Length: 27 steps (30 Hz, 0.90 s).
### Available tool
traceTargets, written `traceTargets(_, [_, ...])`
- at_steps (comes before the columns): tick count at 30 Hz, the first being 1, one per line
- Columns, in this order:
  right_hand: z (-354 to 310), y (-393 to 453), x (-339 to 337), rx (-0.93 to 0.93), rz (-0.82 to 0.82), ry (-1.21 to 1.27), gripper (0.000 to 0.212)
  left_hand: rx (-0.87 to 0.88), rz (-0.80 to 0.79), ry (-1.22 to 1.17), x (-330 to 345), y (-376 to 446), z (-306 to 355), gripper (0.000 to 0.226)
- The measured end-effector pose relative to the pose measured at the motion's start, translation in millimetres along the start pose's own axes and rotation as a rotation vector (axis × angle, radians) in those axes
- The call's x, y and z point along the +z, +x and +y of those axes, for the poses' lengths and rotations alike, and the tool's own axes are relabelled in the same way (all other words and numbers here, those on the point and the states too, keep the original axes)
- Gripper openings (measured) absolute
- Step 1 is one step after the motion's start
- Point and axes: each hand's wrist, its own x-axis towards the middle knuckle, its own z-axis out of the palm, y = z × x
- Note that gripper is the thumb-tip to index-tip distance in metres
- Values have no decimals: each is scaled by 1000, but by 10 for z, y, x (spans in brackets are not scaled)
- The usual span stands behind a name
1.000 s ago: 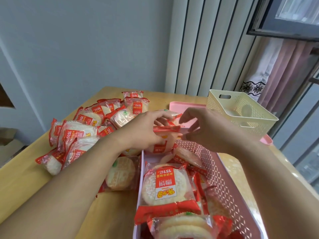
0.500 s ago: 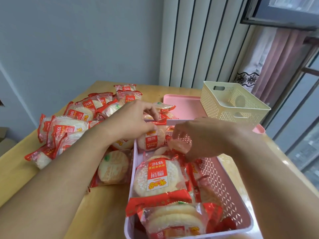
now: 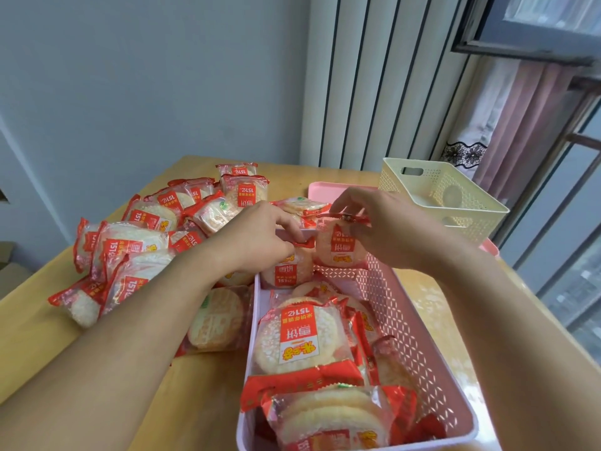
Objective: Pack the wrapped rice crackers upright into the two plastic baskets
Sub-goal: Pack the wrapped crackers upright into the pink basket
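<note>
A pink perforated basket [image 3: 419, 333] stands in front of me, holding several wrapped rice crackers, some upright. At its far end my left hand [image 3: 260, 236] grips the red top seal of one upright cracker packet [image 3: 287, 271]. Beside it my right hand [image 3: 380, 226] pinches the top seal of a second upright packet [image 3: 338, 245] against the far wall. A cream basket [image 3: 455, 203] stands at the back right; a round pale shape shows on its floor. A heap of loose cracker packets [image 3: 146, 242] lies on the table to the left.
The wooden table [image 3: 39, 340] runs to a wall at the back and a window with curtains on the right. A pink tray or lid [image 3: 325, 190] lies under the cream basket. One packet [image 3: 218, 320] lies flat just left of the pink basket.
My right hand has lifted from inside the basket and now holds a second packet upright at the far wall. My left hand has lowered its packet further into the basket.
</note>
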Motion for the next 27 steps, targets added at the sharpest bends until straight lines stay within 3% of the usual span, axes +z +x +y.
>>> traceTargets(4, [17, 15, -4, 4, 41, -48, 29, 31, -13, 32, -5, 1, 8, 45])
traceTargets(7, [28, -3, -49, 8, 53, -63, 27, 39, -29, 45, -5, -17, 28, 42])
traceTargets(10, [8, -49, -200, 24, 116, 17, 21, 107, -7, 7, -34, -26, 51, 27])
traceTargets(15, [-28, -174, -490, 38, 196, 219, 15, 177, 88, -143, -70, -29, 110, 42])
traceTargets(18, [-10, -194, -507, 87, 174, 328, 14, 214, 118, -257, -17, -20, 117, 25])
traceTargets(20, [21, -188, -475, 118, 114, 306, 22, 216, 171, -321, -3, -11, 111, 15])
traceTargets(23, [-9, -183, -413, 85, 45, 198, 64, 205, 192, -396, -44, -13, 125, 13])
traceTargets(24, [-40, -178, -386, 43, 57, 190, 69, 202, 177, -404, -57, -16, 130, 11])
traceTargets(27, [-129, -144, -268, -70, 92, 163, 37, 213, 148, -338, -52, -47, 178, 6])
